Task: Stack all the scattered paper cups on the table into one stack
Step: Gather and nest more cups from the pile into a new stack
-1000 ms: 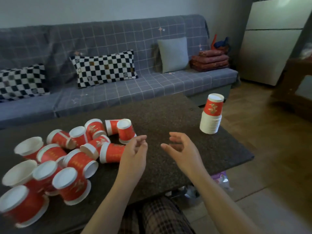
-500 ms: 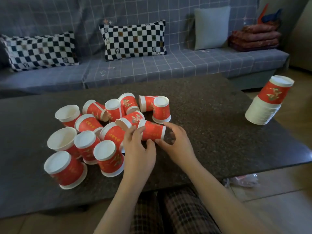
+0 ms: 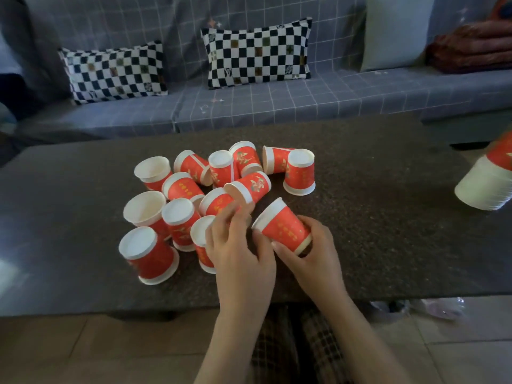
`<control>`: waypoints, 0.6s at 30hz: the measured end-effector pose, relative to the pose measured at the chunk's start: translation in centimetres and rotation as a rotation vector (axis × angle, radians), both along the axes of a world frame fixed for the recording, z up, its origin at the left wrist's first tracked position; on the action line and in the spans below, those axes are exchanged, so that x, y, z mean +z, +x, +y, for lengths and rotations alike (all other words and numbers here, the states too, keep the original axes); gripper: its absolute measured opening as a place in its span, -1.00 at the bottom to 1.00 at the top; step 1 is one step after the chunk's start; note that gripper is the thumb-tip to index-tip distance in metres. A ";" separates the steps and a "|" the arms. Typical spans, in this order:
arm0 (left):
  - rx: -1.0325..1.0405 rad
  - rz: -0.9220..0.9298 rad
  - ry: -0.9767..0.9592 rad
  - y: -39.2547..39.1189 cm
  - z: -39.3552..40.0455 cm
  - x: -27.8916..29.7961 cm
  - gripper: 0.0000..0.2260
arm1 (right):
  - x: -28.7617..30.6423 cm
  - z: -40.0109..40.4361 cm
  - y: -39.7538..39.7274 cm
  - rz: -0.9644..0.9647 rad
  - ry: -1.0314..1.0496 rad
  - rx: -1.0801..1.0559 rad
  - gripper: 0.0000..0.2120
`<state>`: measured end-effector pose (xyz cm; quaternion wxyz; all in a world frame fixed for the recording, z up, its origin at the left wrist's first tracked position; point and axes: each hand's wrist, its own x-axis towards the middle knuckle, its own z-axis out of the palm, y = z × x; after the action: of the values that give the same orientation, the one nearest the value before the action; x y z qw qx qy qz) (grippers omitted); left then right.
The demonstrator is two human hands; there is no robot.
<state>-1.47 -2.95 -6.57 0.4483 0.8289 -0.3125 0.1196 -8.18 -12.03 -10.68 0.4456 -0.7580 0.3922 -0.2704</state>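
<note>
Several red and white paper cups (image 3: pixel 180 212) lie scattered on the dark table (image 3: pixel 388 231), some upright, some upside down, some on their sides. My right hand (image 3: pixel 313 253) grips one cup (image 3: pixel 282 227) tilted on its side, rim toward the upper left. My left hand (image 3: pixel 238 245) rests at the pile's near edge, fingertips touching a fallen cup (image 3: pixel 219 202); whether it grips that cup is unclear. The upside-down stack of cups (image 3: pixel 484 187) stands at the table's right edge, cut off by the frame.
A grey checked sofa (image 3: pixel 277 106) runs behind the table, with two chequered cushions (image 3: pixel 257 52), a plain grey cushion (image 3: pixel 396 31) and folded reddish cloth (image 3: pixel 471 48). Tiled floor and a plastic bag (image 3: pixel 440 309) lie below the table's near edge.
My hands went from hovering over bare table to the cup pile. My right hand took hold of a fallen cup and drew it away from the heap. The camera swung left and down.
</note>
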 end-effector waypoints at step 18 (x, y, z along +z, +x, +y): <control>-0.133 -0.122 0.231 -0.8 2.4 -2.9 -0.20 | 0.3 2.4 -7.0 0.166 -0.070 0.006 -0.29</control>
<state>-2.28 -0.54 -9.43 0.3372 0.8435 -0.4052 0.1032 -15.19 -9.65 -10.41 0.3858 -0.7940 0.4158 -0.2188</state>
